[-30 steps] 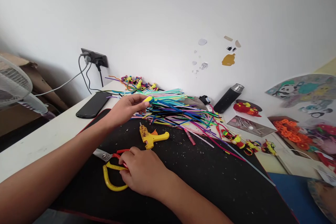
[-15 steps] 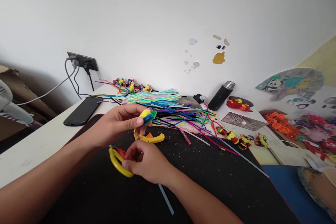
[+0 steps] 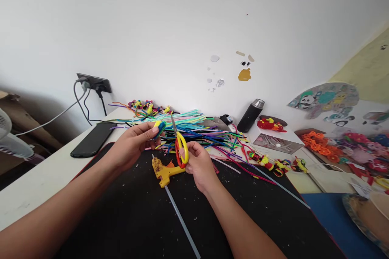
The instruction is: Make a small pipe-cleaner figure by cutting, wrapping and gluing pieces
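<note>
Head view: left hand [image 3: 133, 145] pinches a yellow-blue fuzzy piece [image 3: 159, 126]; right hand [image 3: 199, 166] grips yellow-red scissors [image 3: 180, 149], blades up, above the glue gun [image 3: 164, 168]

Home craft corner, by the look of it. White desk [image 3: 45, 178] pushed against a plain wall, black mat [image 3: 121, 226] flecked with scraps. Heaped pipe cleaners [image 3: 197, 127], glue gun [image 3: 164, 169], small finished figures [image 3: 148, 107] along the wall. Phone [image 3: 92, 139], flask [image 3: 251, 115], fan [image 3: 12, 141], wall socket [image 3: 92, 82] with plugged cables.
</note>
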Motion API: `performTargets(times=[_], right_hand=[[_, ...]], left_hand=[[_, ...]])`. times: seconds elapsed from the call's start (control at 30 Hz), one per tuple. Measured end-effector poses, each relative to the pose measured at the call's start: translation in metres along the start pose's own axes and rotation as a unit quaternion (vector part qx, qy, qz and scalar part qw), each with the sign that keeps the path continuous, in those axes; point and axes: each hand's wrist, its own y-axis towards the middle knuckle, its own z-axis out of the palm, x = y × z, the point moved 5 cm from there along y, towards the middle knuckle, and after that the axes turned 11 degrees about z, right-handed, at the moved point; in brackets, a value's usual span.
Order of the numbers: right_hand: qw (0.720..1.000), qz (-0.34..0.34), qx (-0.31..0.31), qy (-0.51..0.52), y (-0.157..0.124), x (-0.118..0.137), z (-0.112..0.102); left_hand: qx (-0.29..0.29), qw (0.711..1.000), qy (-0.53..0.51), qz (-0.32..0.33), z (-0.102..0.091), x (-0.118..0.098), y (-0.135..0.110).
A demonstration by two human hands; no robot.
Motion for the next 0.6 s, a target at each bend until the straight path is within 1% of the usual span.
performTargets(times=[0.1, 0.23, 0.33, 0.43, 0.6], right_hand=[[1.000, -0.018, 0.002, 0.016, 0.002, 0.005, -0.004], [0.999, -0.006, 0.031, 0.013, 0.000, 0.002, 0.000], [0.998, 0.013, 0.059, 0.003, -0.002, -0.003, 0.005], [0.997, 0.023, 0.072, -0.001, -0.003, -0.007, 0.008], [0.995, 0.048, 0.089, 0.002, -0.003, -0.012, 0.010]], left_hand=[[-0.026, 0.999, 0.000, -0.028, -0.007, 0.015, 0.003], [0.011, 0.995, -0.041, -0.092, 0.002, 0.033, -0.002], [0.028, 0.988, -0.087, -0.123, 0.011, 0.039, -0.006], [0.033, 0.985, -0.109, -0.126, 0.016, 0.041, -0.007], [0.031, 0.991, -0.103, -0.082, 0.019, 0.034, -0.007]])
